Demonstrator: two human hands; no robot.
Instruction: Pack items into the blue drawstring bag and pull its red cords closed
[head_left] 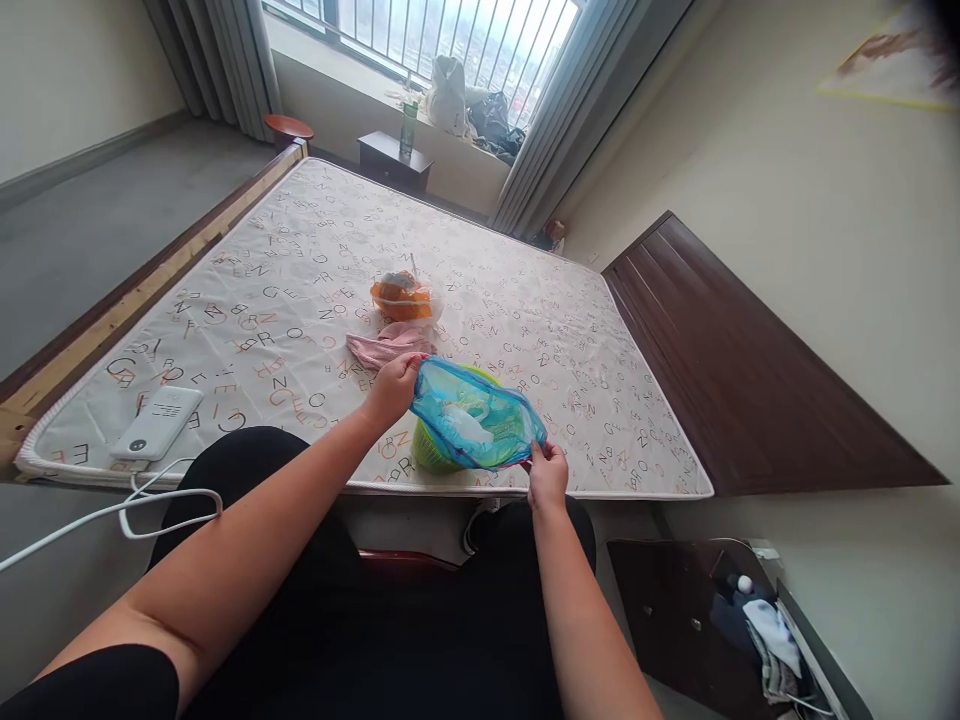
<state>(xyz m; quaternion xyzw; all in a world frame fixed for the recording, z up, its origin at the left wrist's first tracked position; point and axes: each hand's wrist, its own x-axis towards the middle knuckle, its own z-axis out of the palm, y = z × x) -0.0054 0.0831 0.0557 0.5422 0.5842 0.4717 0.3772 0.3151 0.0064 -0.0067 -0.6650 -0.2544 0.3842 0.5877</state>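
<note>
A blue see-through plastic bag (pixel 469 415) is stretched between my hands over a yellow-green basket (pixel 433 450) at the mattress's front edge. My left hand (pixel 396 385) pinches the bag's rim at the left. At the lower right, my right hand (pixel 547 475) grips the rim too. Something whitish shows through the bag, too unclear to name. A pink cloth (pixel 386 345) lies just beyond my left hand. Behind it sits a clear plastic bag with orange contents (pixel 405 297).
The lettered mattress (pixel 300 260) spreads ahead, with a dark headboard (pixel 750 370) on its right. A white power bank (pixel 159 422) with a cable lies at the front left. At the lower right stands a dark nightstand (pixel 660 620); a green vase (pixel 408 128) stands near the window.
</note>
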